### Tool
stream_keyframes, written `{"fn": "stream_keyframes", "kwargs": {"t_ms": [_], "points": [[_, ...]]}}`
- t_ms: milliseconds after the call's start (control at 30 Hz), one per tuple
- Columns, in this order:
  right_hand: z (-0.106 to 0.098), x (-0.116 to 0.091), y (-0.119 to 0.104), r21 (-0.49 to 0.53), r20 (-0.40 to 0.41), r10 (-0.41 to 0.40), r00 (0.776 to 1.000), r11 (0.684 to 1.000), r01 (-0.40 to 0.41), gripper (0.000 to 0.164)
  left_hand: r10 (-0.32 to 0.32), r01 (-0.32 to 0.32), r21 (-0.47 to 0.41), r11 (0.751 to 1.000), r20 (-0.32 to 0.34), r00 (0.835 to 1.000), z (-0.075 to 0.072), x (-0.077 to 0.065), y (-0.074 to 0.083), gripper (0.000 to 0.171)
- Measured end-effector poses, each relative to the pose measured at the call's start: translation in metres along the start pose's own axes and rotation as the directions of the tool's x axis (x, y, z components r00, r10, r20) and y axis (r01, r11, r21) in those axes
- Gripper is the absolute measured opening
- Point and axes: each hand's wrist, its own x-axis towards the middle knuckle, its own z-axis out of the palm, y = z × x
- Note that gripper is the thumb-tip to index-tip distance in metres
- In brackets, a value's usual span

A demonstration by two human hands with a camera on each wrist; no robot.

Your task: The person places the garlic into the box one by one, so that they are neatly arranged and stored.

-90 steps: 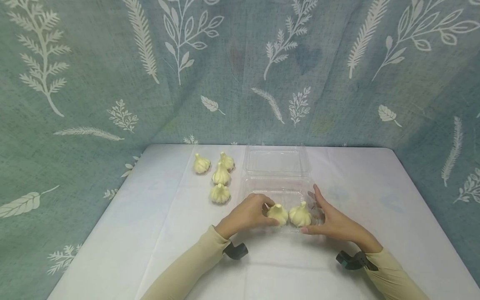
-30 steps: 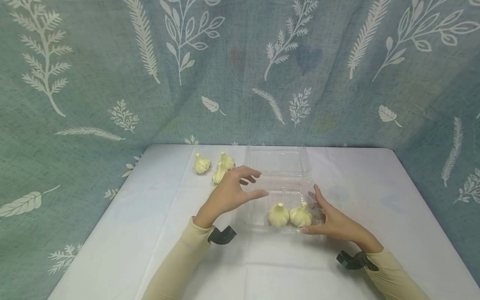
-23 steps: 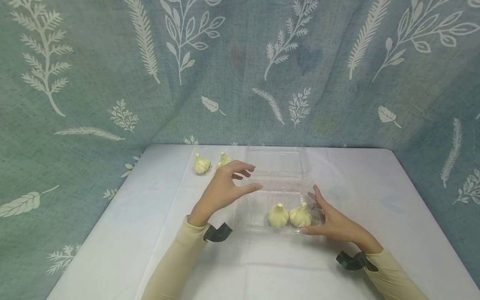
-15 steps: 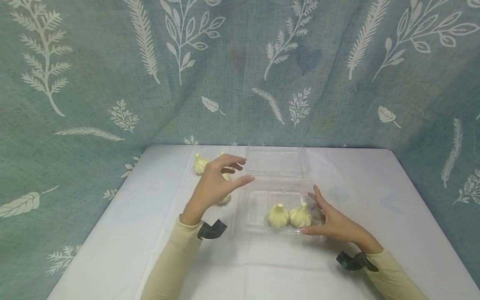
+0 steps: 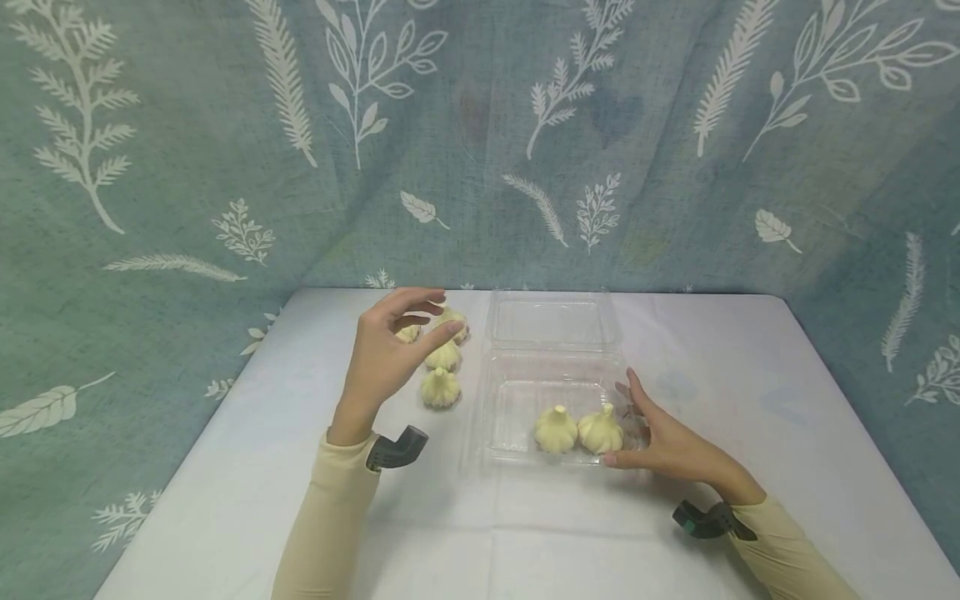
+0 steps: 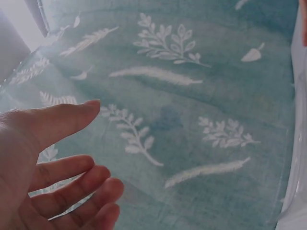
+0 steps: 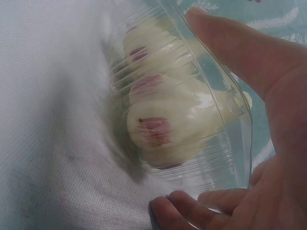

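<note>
My left hand hovers with spread, loosely bent fingers over a group of garlic bulbs on the left. Nothing lies between its thumb and fingers, as the left wrist view shows. Of those bulbs, the nearest garlic bulb is in full sight; the back left garlic bulb is partly hidden by the hand. My right hand holds the right side of a clear plastic container, thumb at the front corner. Two garlic bulbs sit side by side inside, toward the front right. Through the clear wall, the right wrist view shows purple-marked garlic.
The container's lid lies folded back behind its base. A white cloth covers the table. Patterned green-blue fabric hangs directly behind the table and along both sides.
The left hand let go of a garlic bulb in the container, then moved left and back over the loose bulbs. The right hand and container stayed in place.
</note>
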Motion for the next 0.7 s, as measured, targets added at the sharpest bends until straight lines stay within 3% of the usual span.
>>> {"fn": "stream_keyframes", "kwargs": {"t_ms": [267, 700], "points": [[0.0, 0.0, 0.001, -0.007, -0.004, -0.001, 1.0, 1.0, 0.001, 0.137, -0.019, 0.011, -0.054, 0.998, -0.141, 0.99, -0.017, 0.005, -0.012, 0.038], [0.001, 0.002, 0.004, -0.011, -0.013, 0.024, 1.0, 1.0, -0.024, 0.138, -0.117, 0.093, -0.091, 0.992, -0.318, 0.941, -0.035, 0.012, -0.04, 0.037]]}}
